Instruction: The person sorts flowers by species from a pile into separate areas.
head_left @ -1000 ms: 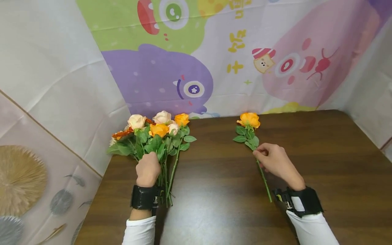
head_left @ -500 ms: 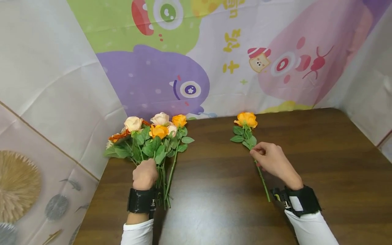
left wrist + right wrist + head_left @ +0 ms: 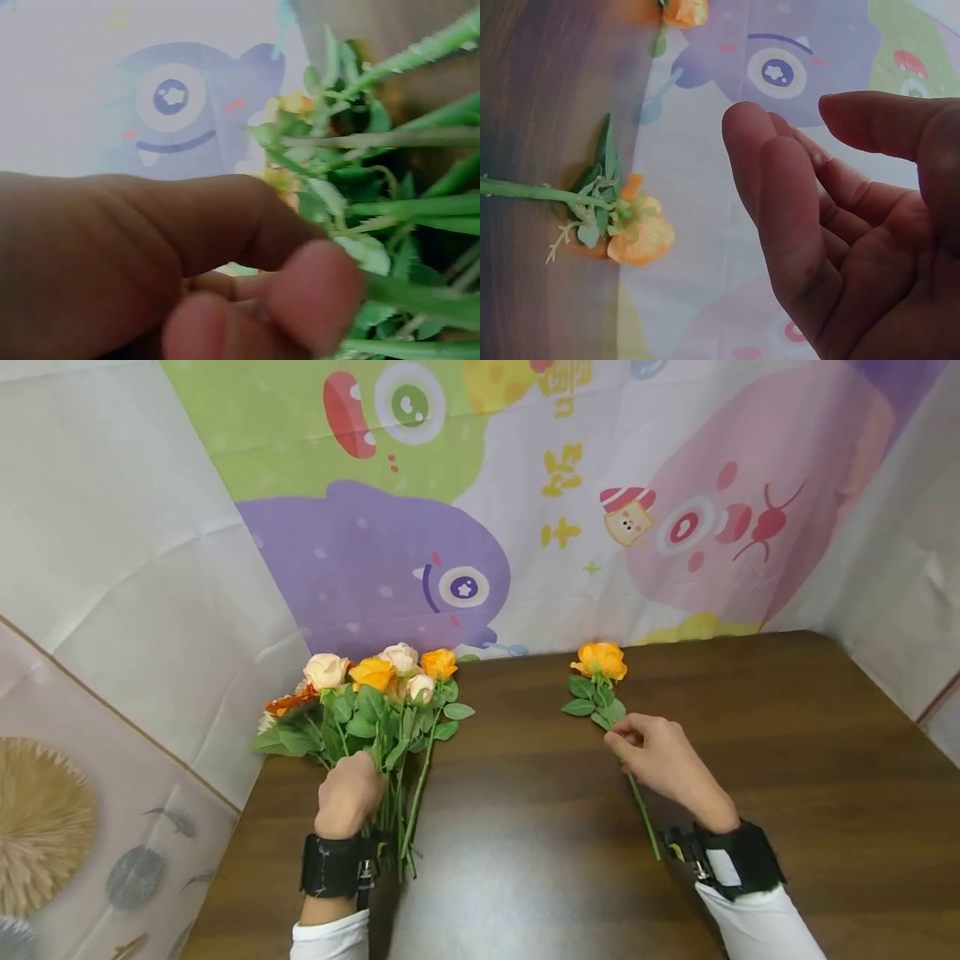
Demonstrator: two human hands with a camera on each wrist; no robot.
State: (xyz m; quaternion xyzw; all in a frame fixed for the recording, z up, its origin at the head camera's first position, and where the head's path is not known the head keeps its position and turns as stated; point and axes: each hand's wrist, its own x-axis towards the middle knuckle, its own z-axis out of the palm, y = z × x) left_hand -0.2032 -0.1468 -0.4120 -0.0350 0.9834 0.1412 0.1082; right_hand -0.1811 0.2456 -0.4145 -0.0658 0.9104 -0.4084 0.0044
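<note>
Front orange rose (image 3: pixel 372 673) of the bunch (image 3: pixel 366 727) at left: shifted leftward since the earlier frame, now close beside the cream rose (image 3: pixel 327 671). Left hand (image 3: pixel 349 792): grip curled, pinching one green stem (image 3: pixel 420 299); blur in the left wrist view leaves unclear which flower it bears. Right hand (image 3: pixel 662 752): grip unclosed, thumb and fingertips apart, over the stem of the lone orange rose (image 3: pixel 598 661), which lies on the right part of the desk (image 3: pixel 510 843), well apart from the bunch. Stage, as judged: partway; one rose lies separate, the others lie together at left, the handling among their stems unfinished. Count: orange roses, three (two in the bunch, one alone); cream rose, one; pale pink roses (image 3: pixel 400 657), two; rust-orange flower (image 3: pixel 291 700), one, partly covered; wrist straps (image 3: pixel 330 866), two; hands, two; desk, one
</note>
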